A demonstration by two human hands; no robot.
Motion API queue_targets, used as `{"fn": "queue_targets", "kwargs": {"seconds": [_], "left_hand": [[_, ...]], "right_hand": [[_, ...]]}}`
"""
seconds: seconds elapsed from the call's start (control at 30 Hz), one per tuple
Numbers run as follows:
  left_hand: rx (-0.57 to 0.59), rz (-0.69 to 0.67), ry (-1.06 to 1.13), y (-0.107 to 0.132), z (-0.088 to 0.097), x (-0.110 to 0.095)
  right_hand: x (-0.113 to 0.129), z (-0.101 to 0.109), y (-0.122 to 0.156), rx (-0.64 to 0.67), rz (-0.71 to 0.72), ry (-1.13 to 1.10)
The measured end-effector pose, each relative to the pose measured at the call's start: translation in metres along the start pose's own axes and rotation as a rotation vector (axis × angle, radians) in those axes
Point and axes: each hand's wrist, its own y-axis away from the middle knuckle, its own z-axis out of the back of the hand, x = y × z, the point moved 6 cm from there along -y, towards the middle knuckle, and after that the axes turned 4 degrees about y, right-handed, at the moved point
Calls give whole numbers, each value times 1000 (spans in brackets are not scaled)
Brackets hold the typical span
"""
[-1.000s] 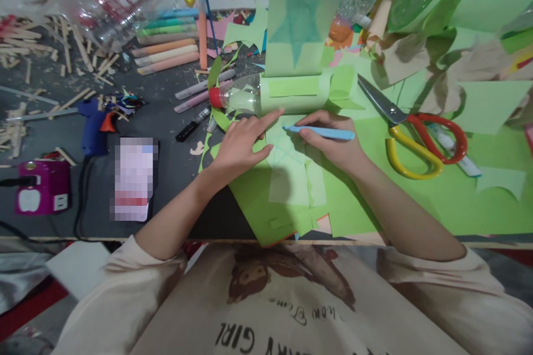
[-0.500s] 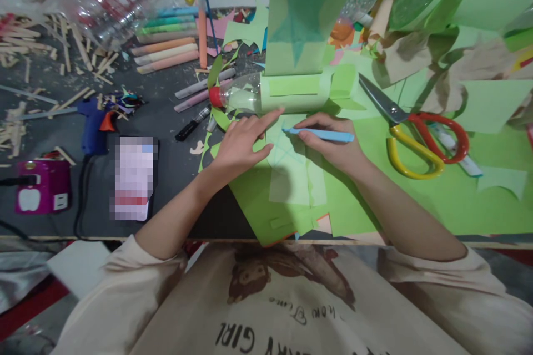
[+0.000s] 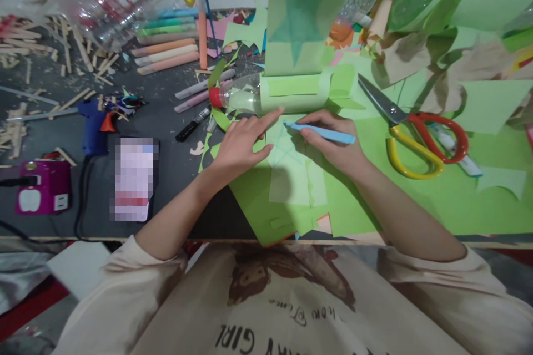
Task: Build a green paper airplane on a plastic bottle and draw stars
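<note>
My right hand [image 3: 333, 141] grips a light blue pen [image 3: 322, 132], its tip on a pale green paper piece [image 3: 291, 169] that bears faint drawn lines. My left hand [image 3: 241, 141] lies flat on the left part of that paper, fingers stretched out and the index finger pointing toward the pen tip. The pale piece rests on a larger bright green sheet [image 3: 416, 199]. Just beyond the hands lies a plastic bottle [image 3: 237, 97] with a red cap, wrapped in green paper.
Scissors [image 3: 416, 133] with red and yellow handles lie to the right. Left of the hands are a black marker [image 3: 192, 123], a blue glue gun [image 3: 94, 122], a magenta box [image 3: 41, 186] and scattered wooden sticks [image 3: 62, 50]. Pastel markers [image 3: 166, 47] lie further back.
The pen tip has shifted slightly up and to the right on the pale paper. My left hand has stayed in place.
</note>
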Motion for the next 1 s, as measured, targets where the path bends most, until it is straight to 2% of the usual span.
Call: {"fn": "queue_targets", "kwargs": {"seconds": [0.2,0.37,1.0], "left_hand": [[-1,-9,-8,0,0,0],[-1,-1,-14,0,2,-3],[16,16,-6,0,0,0]], "right_hand": [[1,-2,0,38,18,27],[0,0,0,0,8,10],[3,-2,-1,30,59,37]]}}
